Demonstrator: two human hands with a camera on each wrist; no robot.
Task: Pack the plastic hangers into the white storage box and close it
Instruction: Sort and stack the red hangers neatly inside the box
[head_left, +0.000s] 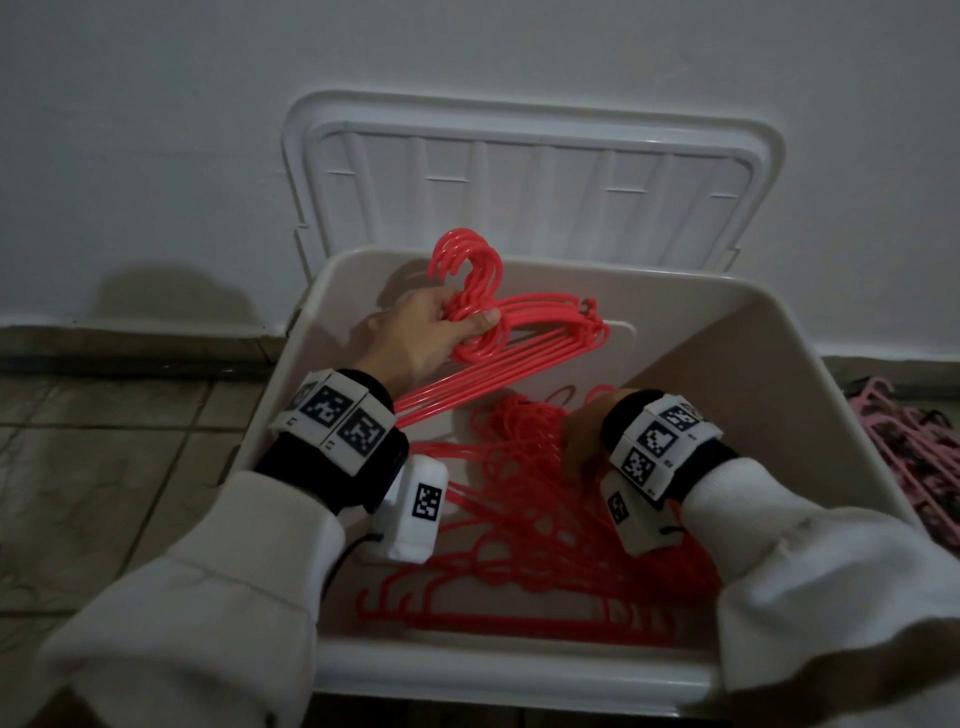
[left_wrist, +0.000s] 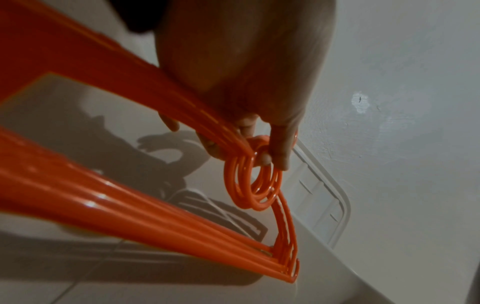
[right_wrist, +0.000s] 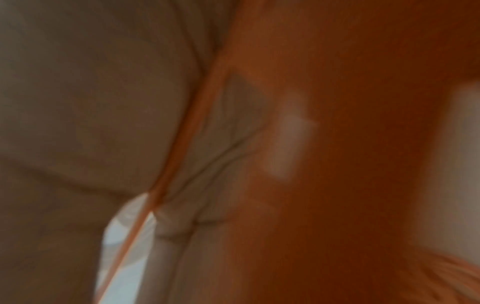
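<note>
Red plastic hangers (head_left: 530, 338), a stacked bunch, hang over the open white plastic storage box (head_left: 769, 374), clenched at the necks by the left hand (head_left: 421, 332). The right hand (head_left: 582, 431) is buried in the tangled red pile (head_left: 519, 561) inside; its grip I cannot tell. Hooks could snag, leaving hangers proud of the rim and blocking the raised white lid (head_left: 519, 171).

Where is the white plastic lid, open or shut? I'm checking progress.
Open: the white plastic lid stands upright against the wall behind the white storage box.
</note>
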